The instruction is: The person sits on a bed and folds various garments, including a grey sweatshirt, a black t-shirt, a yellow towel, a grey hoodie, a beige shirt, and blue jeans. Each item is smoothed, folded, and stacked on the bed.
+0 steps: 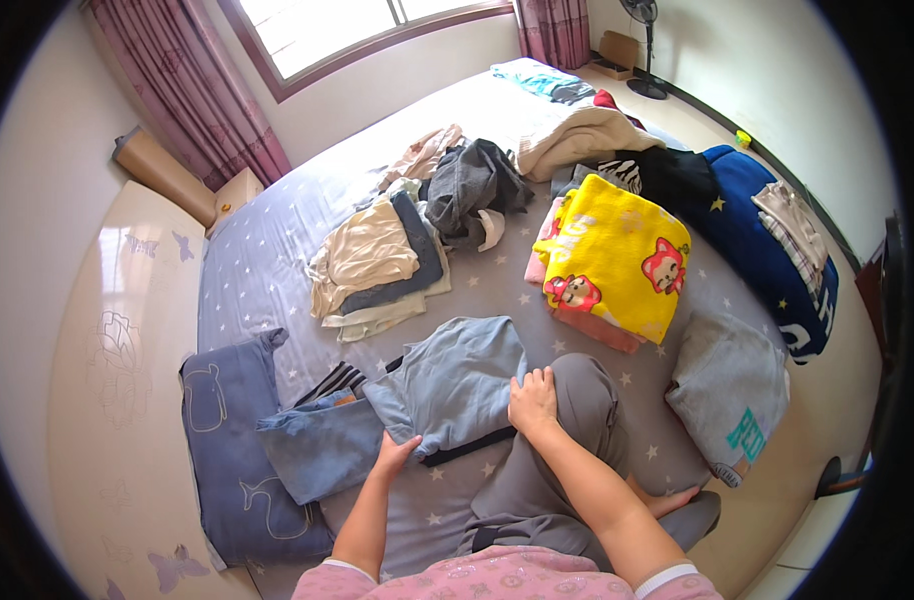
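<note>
A light blue-grey garment (462, 375) lies spread in front of me on the bed; its exact kind I cannot tell. My left hand (399, 452) grips its near left edge, thumb on top and fingers hidden underneath. At its right edge, beside my bent knee, my right hand (533, 398) is closed with the fingers curled over the cloth. Under and left of this garment lie folded blue jeans (327, 445), a black-and-white striped cloth (334, 382) and a dark cloth (467, 448).
A blue pillow (242, 450) lies at left by the headboard (97, 400). Beyond are folded beige clothes (367, 255), a dark grey garment (472, 185) and a folded yellow cloth (617, 255). A grey garment (732, 380) and a navy blanket (752, 215) lie at right.
</note>
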### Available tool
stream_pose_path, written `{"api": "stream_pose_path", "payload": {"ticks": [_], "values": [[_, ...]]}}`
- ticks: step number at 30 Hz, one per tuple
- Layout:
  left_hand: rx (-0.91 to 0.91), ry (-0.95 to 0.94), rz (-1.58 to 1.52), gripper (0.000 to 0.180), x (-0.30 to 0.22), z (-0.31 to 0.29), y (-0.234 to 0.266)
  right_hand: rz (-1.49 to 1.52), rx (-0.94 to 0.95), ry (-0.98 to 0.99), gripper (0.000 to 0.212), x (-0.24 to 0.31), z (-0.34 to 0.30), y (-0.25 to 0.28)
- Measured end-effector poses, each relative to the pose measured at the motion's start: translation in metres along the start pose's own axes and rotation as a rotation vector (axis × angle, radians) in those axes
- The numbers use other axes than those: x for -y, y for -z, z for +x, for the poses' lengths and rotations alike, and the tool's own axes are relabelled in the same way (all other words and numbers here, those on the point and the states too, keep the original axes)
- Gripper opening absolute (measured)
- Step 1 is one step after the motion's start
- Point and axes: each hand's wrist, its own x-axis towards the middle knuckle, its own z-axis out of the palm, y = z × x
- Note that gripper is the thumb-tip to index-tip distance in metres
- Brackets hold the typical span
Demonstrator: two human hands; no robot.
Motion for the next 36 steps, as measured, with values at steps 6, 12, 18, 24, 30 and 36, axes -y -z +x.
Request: {"api": "stream_pose_path", "payload": {"ticks": [6,12,18,24,30,36], "values": [[-0.362,-0.448,0.898,0.078,-0.041,-0.014,-0.003,-0.349,0.265,0.038,0.045,0.002,0.001,0.002],[-0.333,-0.88,1.246,0.09,-0.071,0.002,-0.069,-0.565,0.702,0.127,0.056,0.022,0.01,0.008],[0.003,-0.449,1.372,0.118,-0.01,0.025,-0.086,-0.586,0.761,0.149,0.058,0.024,0.015,0.001],[0.121,-0.355,1.327,0.111,-0.037,0.023,-0.083,-0.198,0.495,0.204,0.043,0.005,0.015,0.001],[-0.194,-0.58,1.062,0.052,-0.076,0.092,-0.063,0.291,-0.448,0.32,0.031,-0.05,-0.072,0.024],[-0.141,-0.441,0.267,0.048,-0.166,0.249,-0.053,0.383,-0.518,0.227,0.031,-0.046,-0.083,0.017]]}}
